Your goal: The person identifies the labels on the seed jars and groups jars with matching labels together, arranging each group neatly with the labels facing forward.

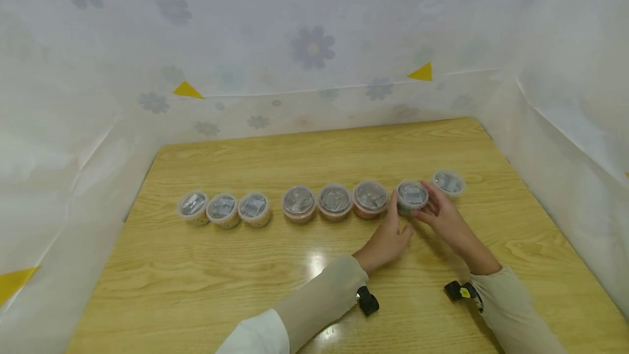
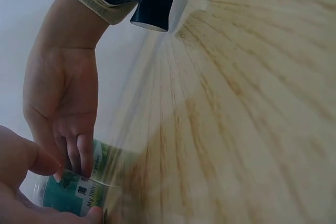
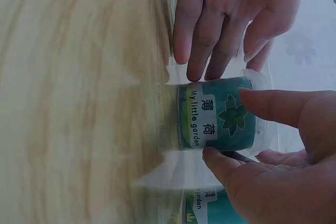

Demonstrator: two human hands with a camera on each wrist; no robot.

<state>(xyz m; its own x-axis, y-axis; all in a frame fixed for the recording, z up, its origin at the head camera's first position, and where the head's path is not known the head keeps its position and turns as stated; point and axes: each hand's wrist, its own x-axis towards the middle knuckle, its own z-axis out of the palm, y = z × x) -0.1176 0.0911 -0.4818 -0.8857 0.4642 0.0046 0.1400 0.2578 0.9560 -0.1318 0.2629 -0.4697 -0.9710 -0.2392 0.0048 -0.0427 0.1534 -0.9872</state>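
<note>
A small round tub (image 1: 411,194) with a clear lid and a green "My little garden" label stands towards the right of the row. My right hand (image 1: 444,223) pinches it from the right, the thumb and fingers on its side and lid rim. Along its left side lie the fingers of my left hand (image 1: 388,239), nearly straight. The right wrist view shows the left hand (image 3: 226,19) with its fingertips right at the wall of the green tub (image 3: 218,114). A second green-labelled tub (image 1: 448,183) stands just beyond my right fingers.
Left of my hands, three reddish-brown tubs (image 1: 335,201) stand close together. Farther left is a group of three pale orange tubs (image 1: 224,211). All are on a wood-grain table (image 1: 221,288), with white flowered sheeting (image 1: 265,42) behind and at both sides.
</note>
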